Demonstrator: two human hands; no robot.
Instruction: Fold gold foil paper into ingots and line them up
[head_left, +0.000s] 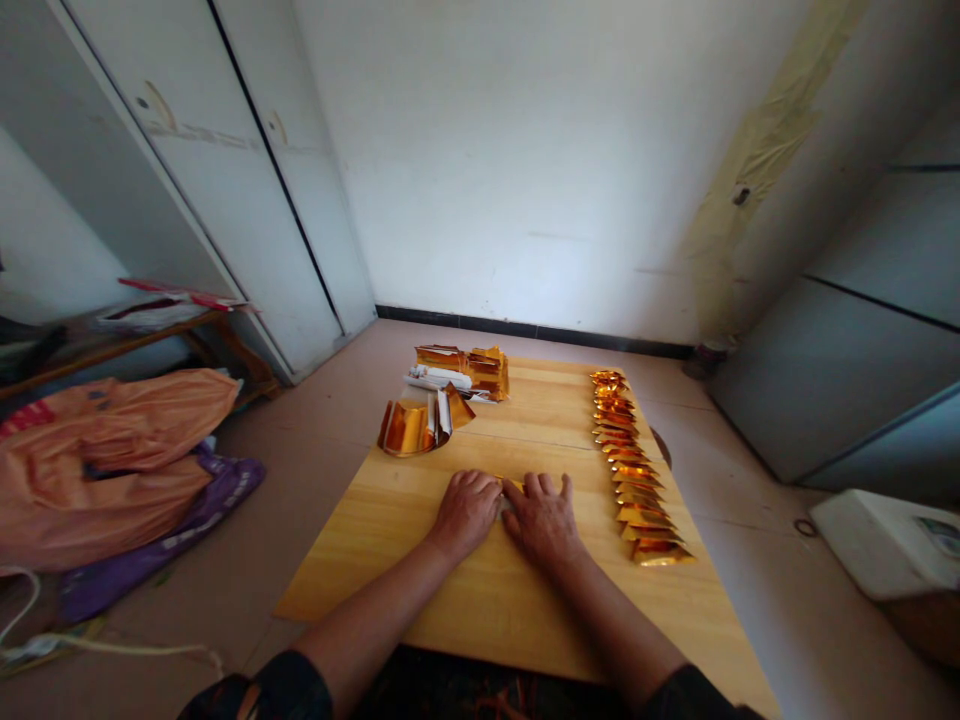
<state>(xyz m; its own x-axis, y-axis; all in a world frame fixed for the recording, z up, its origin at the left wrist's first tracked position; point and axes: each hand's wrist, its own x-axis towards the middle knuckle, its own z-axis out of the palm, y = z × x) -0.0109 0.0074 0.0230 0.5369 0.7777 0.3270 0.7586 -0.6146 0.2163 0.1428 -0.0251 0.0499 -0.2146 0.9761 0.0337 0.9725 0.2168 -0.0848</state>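
In the middle of the wooden table, my left hand (pixel 468 512) and my right hand (pixel 547 518) meet over a small strip of gold foil paper (pixel 517 484). Most of the paper is hidden beneath my fingers. My left fingers are curled down on it, closed. On the other side, my right thumb and index finger press at the paper while the outer fingers stand slightly apart. A long row of folded gold foil pieces (pixel 637 475) runs along the right side. A curved stack of gold foil sheets (pixel 409 428) lies beyond my left hand.
More gold foil sheets (pixel 489 375) and a white roll or bundle (pixel 439 378) lie at the table's (pixel 360 560) far left. A wall (pixel 525 200) rises behind. On the floor sit an orange bag (pixel 112 450) at left and a white box (pixel 885 540) at right.
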